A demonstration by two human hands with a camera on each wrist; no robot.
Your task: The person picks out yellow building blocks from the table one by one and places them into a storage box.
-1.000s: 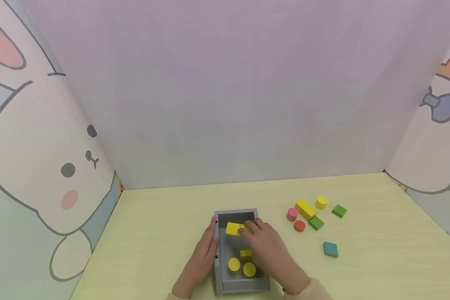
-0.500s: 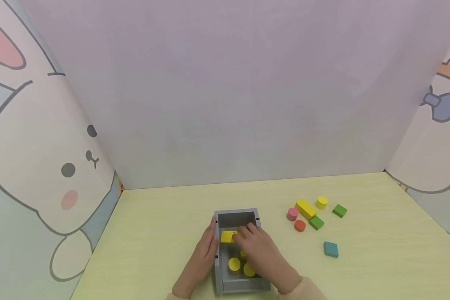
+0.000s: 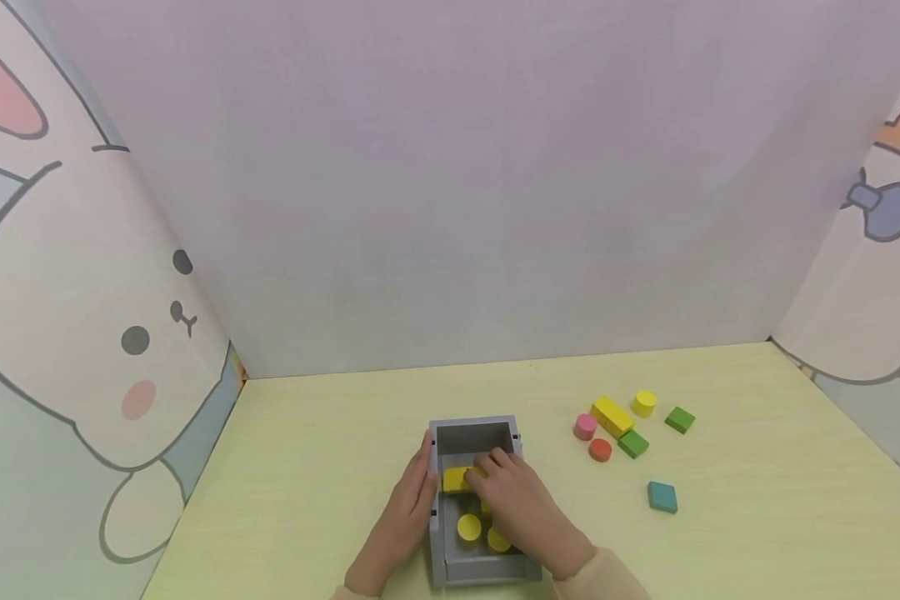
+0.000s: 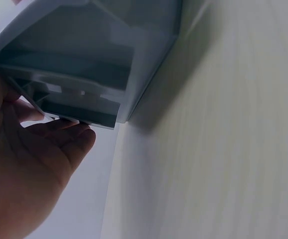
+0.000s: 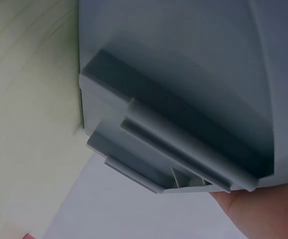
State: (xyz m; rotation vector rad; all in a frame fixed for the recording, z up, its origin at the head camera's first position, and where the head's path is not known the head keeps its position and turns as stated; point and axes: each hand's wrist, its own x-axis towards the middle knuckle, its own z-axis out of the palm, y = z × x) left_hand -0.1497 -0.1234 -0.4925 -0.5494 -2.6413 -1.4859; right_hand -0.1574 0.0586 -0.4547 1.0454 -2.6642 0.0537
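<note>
My left hand (image 3: 407, 502) lies along the outer left wall of a grey plastic box (image 3: 486, 569), its fingers fairly straight and touching the wall. In the left wrist view the fingertips are at the box's edge. Reaching over the box's right wall, my right hand (image 3: 521, 506) pinches a yellow rectangular block (image 3: 456, 479) inside it, and covers the block's right end. Nearer to me in the box stand a yellow cylinder (image 3: 468, 528) and a second yellow cylinder (image 3: 498, 541), the latter partly hidden by the right hand. Another small yellow block is mostly covered by that hand.
Right of the box lie a pink cylinder (image 3: 585, 427), a red disc (image 3: 600, 450), a yellow block (image 3: 612, 416), a yellow cylinder (image 3: 644, 403), a green block (image 3: 633, 443), another green block (image 3: 679, 420) and a teal block (image 3: 662, 497). A pale wall stands behind the table (image 3: 330, 450).
My right hand has brought the yellow block toward me and lower into the box, its visible end shifting slightly left. My left hand has stayed at the box's left wall.
</note>
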